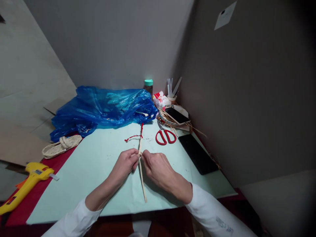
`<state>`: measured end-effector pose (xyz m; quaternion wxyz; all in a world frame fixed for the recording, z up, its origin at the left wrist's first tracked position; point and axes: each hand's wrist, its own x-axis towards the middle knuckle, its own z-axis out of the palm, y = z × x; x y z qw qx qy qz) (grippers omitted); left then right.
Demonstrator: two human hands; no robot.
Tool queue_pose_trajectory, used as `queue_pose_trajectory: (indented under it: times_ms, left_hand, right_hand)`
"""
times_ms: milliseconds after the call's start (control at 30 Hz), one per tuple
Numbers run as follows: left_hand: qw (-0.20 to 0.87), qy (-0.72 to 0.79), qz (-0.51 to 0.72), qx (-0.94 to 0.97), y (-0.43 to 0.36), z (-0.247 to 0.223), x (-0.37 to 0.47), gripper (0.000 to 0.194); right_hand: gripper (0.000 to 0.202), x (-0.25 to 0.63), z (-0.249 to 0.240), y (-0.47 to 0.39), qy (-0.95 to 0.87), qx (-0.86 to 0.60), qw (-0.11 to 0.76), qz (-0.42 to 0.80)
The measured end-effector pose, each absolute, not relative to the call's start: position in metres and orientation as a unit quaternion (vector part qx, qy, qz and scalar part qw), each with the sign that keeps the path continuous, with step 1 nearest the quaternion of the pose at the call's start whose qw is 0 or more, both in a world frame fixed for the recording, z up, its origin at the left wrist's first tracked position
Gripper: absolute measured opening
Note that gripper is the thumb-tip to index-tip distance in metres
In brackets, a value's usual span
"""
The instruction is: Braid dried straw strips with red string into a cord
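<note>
A thin pale strand (142, 182) runs down the middle of the table, its lower end lying toward the front edge. My left hand (127, 161) pinches it from the left, and my right hand (155, 164) is closed on it from the right, the fingertips of both nearly meeting. Beyond my fingers the strand continues up to a red twisted piece (142, 130), which has a red side branch (133, 136) pointing left. Where the fingertips come together, the detail is too small to make out.
Red-handled scissors (166, 136) and a black phone (197, 154) lie to the right. A blue plastic bag (103, 107) spreads across the back. On the left are a woven slipper (62, 146) and a yellow glue gun (29, 182). A jar (148, 86) stands behind.
</note>
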<state>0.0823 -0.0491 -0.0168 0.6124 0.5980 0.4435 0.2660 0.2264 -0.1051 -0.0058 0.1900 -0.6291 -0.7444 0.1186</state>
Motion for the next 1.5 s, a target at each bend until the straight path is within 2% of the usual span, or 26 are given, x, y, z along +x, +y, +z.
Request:
queue_pose_trajectory:
  times_ms: [133, 233, 333, 467, 567, 667, 800, 900, 1100, 1233, 1367, 1500]
  left_hand:
    - [0.622, 0.448, 0.279, 0.578, -0.052, -0.022, 0.082, 0.016]
    - [0.638, 0.431, 0.294, 0.567, -0.054, -0.021, 0.081, 0.016]
    - [0.644, 0.412, 0.312, 0.564, -0.057, -0.016, 0.08, 0.022]
    - [0.65, 0.423, 0.299, 0.557, -0.058, -0.011, 0.08, 0.023]
    - [0.655, 0.42, 0.296, 0.554, -0.057, -0.009, 0.078, 0.019]
    - [0.671, 0.386, 0.299, 0.557, -0.055, -0.007, 0.077, 0.018]
    - [0.7, 0.343, 0.29, 0.556, -0.056, -0.009, 0.077, 0.018]
    - [0.704, 0.33, 0.288, 0.559, -0.058, -0.013, 0.076, 0.02]
    - [0.658, 0.355, 0.243, 0.617, -0.058, -0.009, 0.07, 0.021]
    - [0.555, 0.418, 0.244, 0.677, -0.052, 0.002, 0.063, 0.018]
    - [0.521, 0.43, 0.26, 0.69, -0.055, 0.009, 0.059, 0.019]
    - [0.384, 0.434, 0.269, 0.769, -0.075, 0.006, 0.069, 0.022]
  right_hand:
    - [0.018, 0.226, -0.008, -0.11, -0.812, -0.553, 0.174, 0.068]
    - [0.022, 0.228, -0.012, -0.111, -0.848, -0.499, 0.17, 0.04]
    - [0.016, 0.229, -0.016, -0.112, -0.874, -0.453, 0.176, 0.027]
    - [0.021, 0.228, -0.016, -0.112, -0.891, -0.41, 0.191, 0.029]
    - [0.019, 0.229, -0.01, -0.11, -0.85, -0.436, 0.282, 0.091]
    - [0.021, 0.233, -0.004, -0.104, -0.714, -0.546, 0.4, 0.181]
    - [0.026, 0.235, -0.01, -0.093, -0.642, -0.528, 0.382, 0.404]
    - [0.028, 0.233, -0.017, -0.089, -0.622, -0.511, 0.373, 0.462]
    - [0.039, 0.233, -0.018, -0.089, -0.668, -0.532, 0.341, 0.392]
    - [0.036, 0.235, -0.017, -0.088, -0.688, -0.551, 0.343, 0.324]
    - [0.04, 0.235, -0.018, -0.087, -0.663, -0.526, 0.365, 0.388]
    - [0.038, 0.235, -0.021, -0.086, -0.607, -0.473, 0.403, 0.495]
